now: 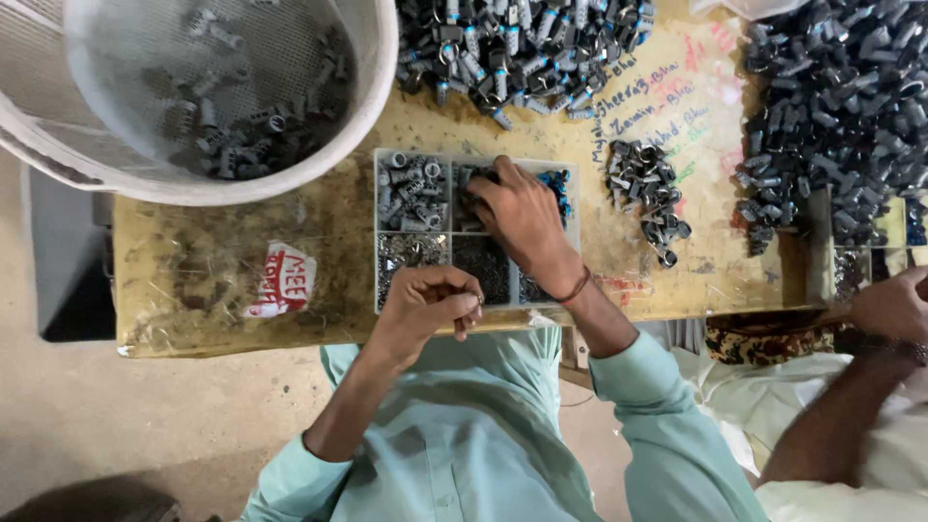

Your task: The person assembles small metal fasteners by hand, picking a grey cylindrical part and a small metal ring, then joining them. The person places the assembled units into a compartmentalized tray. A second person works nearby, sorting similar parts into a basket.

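Observation:
A clear divided tray (380,253) lies on the yellow worktable (193,290), its compartments holding small grey and dark metal parts. My right hand (522,220) reaches palm down into the tray's upper middle compartment, and its fingertips are buried among dark parts. Whether they grip anything is hidden. My left hand (425,302) hovers at the table's near edge in front of the tray, fingers curled shut around a small metal part (475,301) pinched at the fingertips.
A white mesh basket (372,87) with grey parts overhangs the table's far left. Heaps of dark parts lie at top centre (522,48) and far right (841,106), with a small pile (646,193) between. Another person's hand (889,304) works at the right edge.

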Available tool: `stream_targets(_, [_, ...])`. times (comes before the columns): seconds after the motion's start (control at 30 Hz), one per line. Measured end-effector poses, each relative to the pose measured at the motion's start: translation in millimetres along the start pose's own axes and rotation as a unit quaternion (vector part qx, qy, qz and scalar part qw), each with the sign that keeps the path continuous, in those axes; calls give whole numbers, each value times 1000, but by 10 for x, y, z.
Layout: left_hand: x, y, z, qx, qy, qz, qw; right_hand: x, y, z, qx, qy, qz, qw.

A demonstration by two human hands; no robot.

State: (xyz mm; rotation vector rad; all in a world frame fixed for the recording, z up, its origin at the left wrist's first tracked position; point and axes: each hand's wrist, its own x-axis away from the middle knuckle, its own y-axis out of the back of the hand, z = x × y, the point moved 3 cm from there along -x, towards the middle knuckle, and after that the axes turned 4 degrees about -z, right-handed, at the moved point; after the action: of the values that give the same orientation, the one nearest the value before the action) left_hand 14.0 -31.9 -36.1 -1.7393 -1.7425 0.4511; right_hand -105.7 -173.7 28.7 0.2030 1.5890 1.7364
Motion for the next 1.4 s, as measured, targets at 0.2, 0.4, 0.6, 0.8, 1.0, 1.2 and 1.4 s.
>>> stream_targets(0.2, [-2, -32, -60, 25, -28, 16, 999, 139, -4, -113, -247, -140, 58, 957])
stream_targets(0.4, [39, -68, -112, 31, 20, -15, 999, 751, 271, 293, -413, -187, 73, 888])
stream_targets(0.6, [141, -224, -199, -109, -9, -77, 991, 819, 451, 447, -311, -139, -19, 940])
stream_targets(0.8, [185, -254, -237, -126, -9, -90, 988, 795, 546, 522, -284, -110, -42, 951])
stream_targets(1.0, [254, -278, -230, -119, -16, -103, 987, 891, 656, 591, -246, -55, -52, 966])
stream_targets(1.2, [305, -403, -314, -222, -91, -128, 962, 871, 774, 662, -178, -29, -5, 984])
stream_targets(1.4, [292, -425, -248, -216, -135, -123, 959, 812, 640, 634, -286, -131, 35, 949])
